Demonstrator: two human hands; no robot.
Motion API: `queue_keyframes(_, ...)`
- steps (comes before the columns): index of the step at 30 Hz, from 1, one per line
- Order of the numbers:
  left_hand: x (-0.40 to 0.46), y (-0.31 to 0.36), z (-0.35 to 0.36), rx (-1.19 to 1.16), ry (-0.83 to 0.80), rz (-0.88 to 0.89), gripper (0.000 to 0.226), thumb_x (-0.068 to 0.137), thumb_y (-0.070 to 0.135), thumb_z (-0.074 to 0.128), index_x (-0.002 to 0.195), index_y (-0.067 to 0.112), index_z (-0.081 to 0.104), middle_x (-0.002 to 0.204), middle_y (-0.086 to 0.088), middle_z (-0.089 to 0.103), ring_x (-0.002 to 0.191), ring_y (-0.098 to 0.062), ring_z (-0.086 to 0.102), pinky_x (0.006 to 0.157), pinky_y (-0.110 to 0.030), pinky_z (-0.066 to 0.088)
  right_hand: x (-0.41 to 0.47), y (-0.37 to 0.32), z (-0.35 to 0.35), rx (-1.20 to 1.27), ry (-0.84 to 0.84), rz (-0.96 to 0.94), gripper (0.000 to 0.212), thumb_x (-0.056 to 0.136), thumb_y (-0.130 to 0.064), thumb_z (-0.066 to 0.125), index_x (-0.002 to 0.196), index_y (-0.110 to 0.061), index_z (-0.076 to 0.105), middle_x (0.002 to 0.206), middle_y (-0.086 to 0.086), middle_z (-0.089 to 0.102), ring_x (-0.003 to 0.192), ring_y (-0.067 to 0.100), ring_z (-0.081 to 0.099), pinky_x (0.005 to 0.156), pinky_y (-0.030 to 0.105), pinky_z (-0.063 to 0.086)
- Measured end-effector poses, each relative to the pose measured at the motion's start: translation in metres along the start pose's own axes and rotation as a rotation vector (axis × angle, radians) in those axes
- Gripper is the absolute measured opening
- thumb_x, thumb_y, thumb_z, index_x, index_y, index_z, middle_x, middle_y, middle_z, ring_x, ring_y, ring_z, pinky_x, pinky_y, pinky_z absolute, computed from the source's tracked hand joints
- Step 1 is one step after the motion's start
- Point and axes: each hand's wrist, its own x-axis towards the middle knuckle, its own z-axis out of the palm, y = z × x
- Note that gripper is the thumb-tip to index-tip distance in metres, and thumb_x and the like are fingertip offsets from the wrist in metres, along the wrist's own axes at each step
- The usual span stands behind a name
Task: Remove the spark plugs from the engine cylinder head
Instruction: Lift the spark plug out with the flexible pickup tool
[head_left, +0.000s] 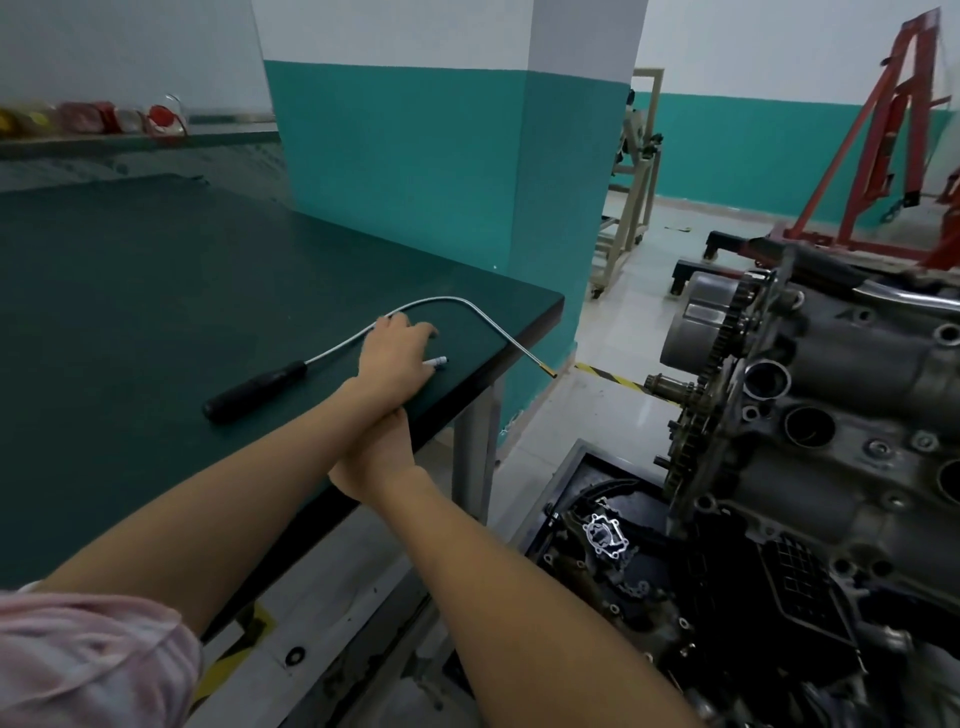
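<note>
Engine cylinder head (810, 415): well to the right of both hands, plug wells facing up.
Green bench (156, 338): under the left hand.
Flexible pickup tool (291, 374): on the bench, its shaft passing under the left hand's fingers.
Left hand (392, 364): knuckles up, fingers curled round a spark plug (436, 361), whose white end pokes out just right of it.
Right hand (379, 457): just behind the left wrist, at the bench edge; grip can't be told.

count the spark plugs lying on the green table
1. A single spark plug lies near the table's front right corner, partly under the left hand, beside the bendy pickup tool. The hand may hide others.
</note>
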Motion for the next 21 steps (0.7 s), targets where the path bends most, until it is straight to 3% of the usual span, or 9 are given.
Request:
queue_keyframes(2,-0.001,-0.001,0.0,0.041,0.024,-0.11,0.06,0.085,0.049,0.06,0.132,0.016,0.045,0.127,-0.017,0.04,0.118,-0.035,0.036,0.099,-0.039,0.031,0.001,0.0,0.001,0.009,-0.015,0.018,0.042,0.096,-0.025,0.037,0.134,-0.009,0.036,0.138,0.013,0.04,0.125,0.03,0.035,0.098,0.036,0.028)
queue_keyframes(6,0.003,-0.005,-0.002,-0.146,-0.121,-0.314,0.066,0.081,0.059,0.058,0.124,0.01,0.046,0.128,-0.019,0.035,0.12,-0.039,0.035,0.096,-0.044,0.036,0.002,0.0,0.004,0.052,-0.054,0.064,0.045,0.094,-0.021,0.041,0.134,-0.004,0.034,0.134,0.017,0.043,0.119,0.033,0.038,0.092,0.035,0.03)
queue_keyframes(12,0.011,-0.009,0.002,-0.161,-0.08,-0.424,0.055,0.086,0.054,0.056,0.112,0.005,0.054,0.122,-0.022,0.046,0.113,-0.039,0.043,0.089,-0.043,0.04,0.001,0.001,0.003,0.061,-0.073,0.04,0.043,0.094,-0.023,0.039,0.133,-0.004,0.035,0.134,0.017,0.041,0.119,0.033,0.035,0.091,0.036,0.029)
queue_keyframes(18,0.006,-0.005,0.003,-0.176,-0.045,-0.447,0.067,0.082,0.056,0.06,0.124,0.006,0.044,0.129,-0.022,0.04,0.121,-0.04,0.036,0.096,-0.042,0.035,0.004,0.011,0.001,0.101,-0.145,-0.01,0.047,0.094,-0.022,0.039,0.137,-0.004,0.03,0.14,0.017,0.034,0.124,0.035,0.03,0.094,0.038,0.027)
queue_keyframes(21,-0.003,-0.007,-0.004,-0.27,0.031,-0.411,0.064,0.084,0.045,0.061,0.132,0.009,0.04,0.131,-0.022,0.039,0.123,-0.039,0.034,0.098,-0.042,0.033,0.006,0.013,-0.001,0.177,-0.166,0.008,0.048,0.095,-0.022,0.037,0.14,-0.007,0.027,0.143,0.015,0.031,0.125,0.034,0.029,0.094,0.038,0.028)
